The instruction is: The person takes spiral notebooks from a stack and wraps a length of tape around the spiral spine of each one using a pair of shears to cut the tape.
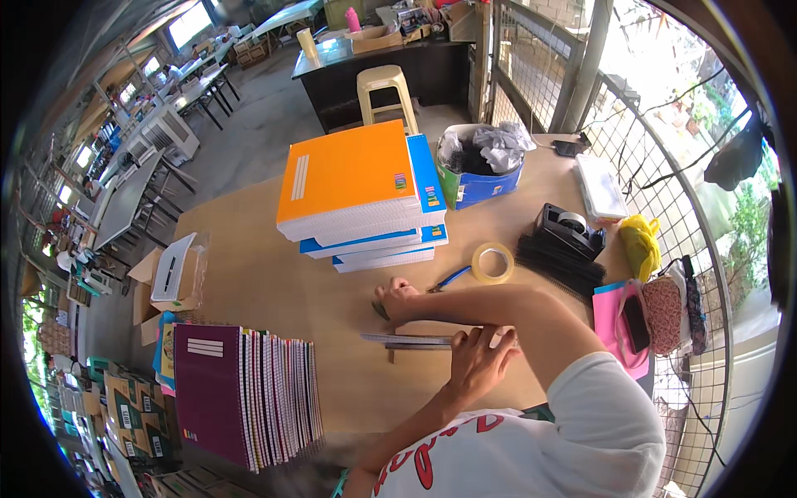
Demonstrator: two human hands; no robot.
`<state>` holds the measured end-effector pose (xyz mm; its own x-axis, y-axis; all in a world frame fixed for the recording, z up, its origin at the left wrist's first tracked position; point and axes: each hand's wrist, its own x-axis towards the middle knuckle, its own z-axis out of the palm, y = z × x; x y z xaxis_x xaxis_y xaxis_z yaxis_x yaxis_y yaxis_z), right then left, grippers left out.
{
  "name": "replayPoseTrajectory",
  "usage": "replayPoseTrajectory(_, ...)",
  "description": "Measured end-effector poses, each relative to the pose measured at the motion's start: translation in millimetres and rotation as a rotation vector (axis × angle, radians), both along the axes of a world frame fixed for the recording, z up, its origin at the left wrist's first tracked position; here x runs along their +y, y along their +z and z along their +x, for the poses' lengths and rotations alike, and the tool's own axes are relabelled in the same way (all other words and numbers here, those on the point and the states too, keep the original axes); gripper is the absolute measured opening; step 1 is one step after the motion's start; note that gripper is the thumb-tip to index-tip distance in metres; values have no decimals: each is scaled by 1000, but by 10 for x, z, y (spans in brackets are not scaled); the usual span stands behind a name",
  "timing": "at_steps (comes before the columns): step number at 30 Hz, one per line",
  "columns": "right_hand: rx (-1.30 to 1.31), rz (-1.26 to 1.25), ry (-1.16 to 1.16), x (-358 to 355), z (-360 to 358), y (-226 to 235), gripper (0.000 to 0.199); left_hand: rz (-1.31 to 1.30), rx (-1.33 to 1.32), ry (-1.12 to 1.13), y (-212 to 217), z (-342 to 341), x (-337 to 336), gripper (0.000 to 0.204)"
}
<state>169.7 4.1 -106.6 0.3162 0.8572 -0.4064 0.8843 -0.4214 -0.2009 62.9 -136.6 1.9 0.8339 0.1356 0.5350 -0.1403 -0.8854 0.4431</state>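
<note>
My arms cross over the table. My right hand (396, 301) reaches across to the left, its fingers curled in; a small dark piece shows under it, too hidden to name. My left hand (480, 363) lies nearer to me, its fingers bent over the right part of a thin notebook-like stack (407, 339) seen edge-on. A blue-handled tool (452, 278), perhaps pliers, lies just right of my right hand. Beyond that hand rises a pile of notebooks (353, 178) with orange and blue covers. Spiral-bound notebooks (207, 386), the first one purple, are stacked at left.
Right of the tool lie a yellowish tape roll (476, 267), black binding coils (558, 264) and a tape dispenser (573, 228). A box of plastic scraps (481, 192) stands farther back. A phone (637, 324) and a pouch (666, 319) lie at right, near a wire-mesh fence (701, 241).
</note>
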Motion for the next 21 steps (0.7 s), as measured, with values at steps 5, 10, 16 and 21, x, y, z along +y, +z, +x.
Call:
replayPoseTrajectory(5, 108, 45, 179, -529, 690, 545, 80, -5, -2, -52, -28, 18, 120, 27)
replayPoseTrajectory(10, 487, 425, 34, -2195, 1153, 1349, 63, 31, 124, -4, -111, -126, 286, 22)
replayPoseTrajectory(16, 760, 379, 51, -2888, 818, 1217, 52, -3, 41, -119, -73, -145, 309, 17)
replayPoseTrajectory(21, 778, 273, 169, -2860, 786, 1380, 57, 69, 75, -169, -84, -233, 387, 20)
